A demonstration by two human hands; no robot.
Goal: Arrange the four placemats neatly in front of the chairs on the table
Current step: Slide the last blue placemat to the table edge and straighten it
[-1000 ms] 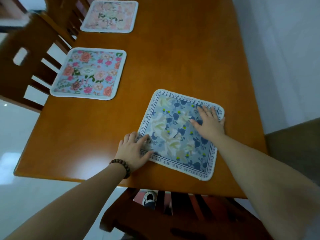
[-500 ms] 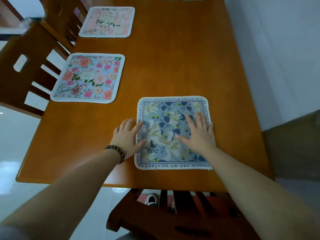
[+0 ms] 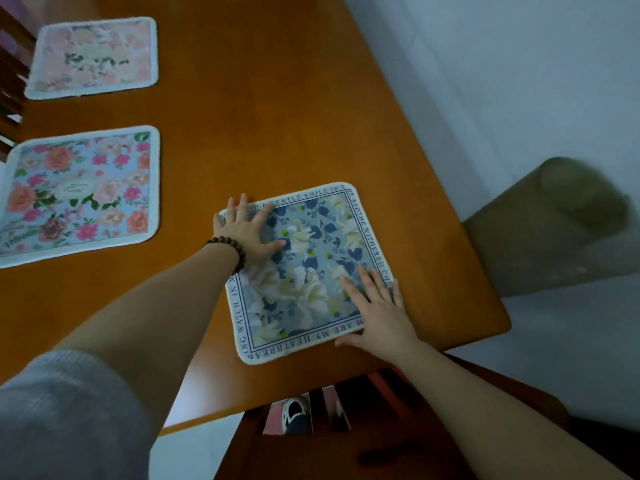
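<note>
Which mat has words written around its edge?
The blue and white flower mat under both hands, nearest the person. Letters run around its border. The bright rose mat and the pale pink mat have plain white edges.

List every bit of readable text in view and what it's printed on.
All on the border of the blue placemat:
Far edge: "GENTLE SMILE IS", start hidden by the left hand.
Right edge: "SADTHE WITHERED CHE", the rest under the right hand.
Near edge: "ARE MY HEATBREA", upside down from here.
Left edge: "WATCH IN M", partly covered.
Rose placemat: centre label too blurred to read.
Pink placemat: nothing readable.
</note>
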